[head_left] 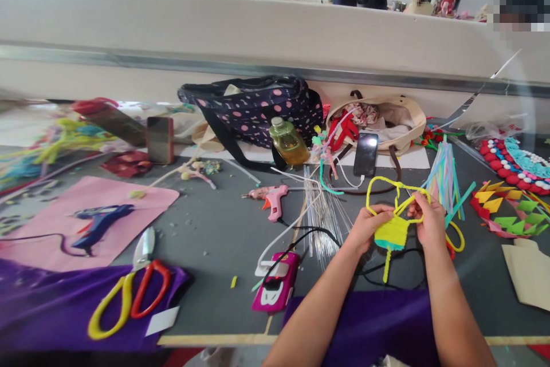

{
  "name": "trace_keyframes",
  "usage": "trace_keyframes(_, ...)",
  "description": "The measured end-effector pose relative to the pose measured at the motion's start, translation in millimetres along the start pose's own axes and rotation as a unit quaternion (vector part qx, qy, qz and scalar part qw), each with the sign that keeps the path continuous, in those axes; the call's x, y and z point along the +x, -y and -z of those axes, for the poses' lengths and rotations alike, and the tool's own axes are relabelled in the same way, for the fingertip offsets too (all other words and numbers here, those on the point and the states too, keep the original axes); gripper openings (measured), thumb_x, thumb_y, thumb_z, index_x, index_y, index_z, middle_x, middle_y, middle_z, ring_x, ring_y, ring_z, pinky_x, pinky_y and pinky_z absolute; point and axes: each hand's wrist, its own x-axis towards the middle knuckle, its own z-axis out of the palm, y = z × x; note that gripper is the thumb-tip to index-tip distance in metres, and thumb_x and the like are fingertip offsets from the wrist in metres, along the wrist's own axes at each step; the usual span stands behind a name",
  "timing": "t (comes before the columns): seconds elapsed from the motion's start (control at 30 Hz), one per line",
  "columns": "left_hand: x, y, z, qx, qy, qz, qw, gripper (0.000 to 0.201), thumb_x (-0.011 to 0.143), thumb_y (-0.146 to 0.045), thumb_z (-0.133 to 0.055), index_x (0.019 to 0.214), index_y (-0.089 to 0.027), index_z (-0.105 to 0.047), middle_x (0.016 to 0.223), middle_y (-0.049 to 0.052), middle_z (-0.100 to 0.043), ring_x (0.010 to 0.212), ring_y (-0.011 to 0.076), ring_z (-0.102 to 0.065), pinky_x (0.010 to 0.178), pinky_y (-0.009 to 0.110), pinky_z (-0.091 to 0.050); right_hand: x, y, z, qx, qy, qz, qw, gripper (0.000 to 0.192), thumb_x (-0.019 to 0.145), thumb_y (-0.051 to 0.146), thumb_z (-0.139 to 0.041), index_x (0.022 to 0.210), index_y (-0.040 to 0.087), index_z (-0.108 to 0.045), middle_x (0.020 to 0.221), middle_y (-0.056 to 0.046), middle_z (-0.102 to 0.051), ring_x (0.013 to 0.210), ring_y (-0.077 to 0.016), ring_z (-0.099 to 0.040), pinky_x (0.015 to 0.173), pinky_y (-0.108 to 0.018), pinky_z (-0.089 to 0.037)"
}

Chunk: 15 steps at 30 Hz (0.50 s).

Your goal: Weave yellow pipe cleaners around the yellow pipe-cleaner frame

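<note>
A single camera sits on the person's head, looking forward and down across a grey table point(215, 229). The left hand point(365, 228) and right hand point(429, 219) appear close, low and right of centre. Farther off, the view reaches a low white wall point(258, 29) and people seated beyond.

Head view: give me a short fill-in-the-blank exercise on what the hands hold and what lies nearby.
1. Both the left hand and the right hand hold a pipe-cleaner piece that is mostly ____ in colour.
2. The pink glue gun lies to the ____ of the hands.
3. The blue glue gun rests on a ____ sheet.

Missing words: yellow; left; pink
</note>
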Motion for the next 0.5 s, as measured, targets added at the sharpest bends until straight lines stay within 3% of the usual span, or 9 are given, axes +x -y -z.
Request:
trace_keyframes(0.3, 8, 8, 4.0, -0.003, -0.044, -0.02, 0.999, 0.031, 0.053, -0.032, -0.084, 0.073, -0.012, -0.073, 0.065, 0.005, -0.068, 0.056, 0.0138, -0.06, 0.058, 0.025, -0.044, 0, -4, 1, -0.004, 0.077, -0.044, 0.996, 0.041, 0.064, 0.047, -0.079, 0.092, 0.018, -0.07, 0.074, -0.001, -0.066, 0.056, -0.0103, -0.055, 0.045, -0.02, -0.043)
trace_keyframes(0.5, 11, 7, 9.9, 0.019, -0.051, -0.05, 0.997, 0.028, 0.057, -0.033, -0.082, 0.073, -0.013, -0.071, 0.064, 0.003, -0.067, 0.056, 0.0123, -0.058, 0.058, 0.024, -0.042, 0, -10, 4, -0.045, 0.058, -0.044, 0.996, 0.037, 0.059, 0.045, -0.082, 0.079, 0.017, -0.069, 0.061, 0.003, -0.059, 0.043, -0.0036, -0.039, 0.035, -0.015, -0.024)
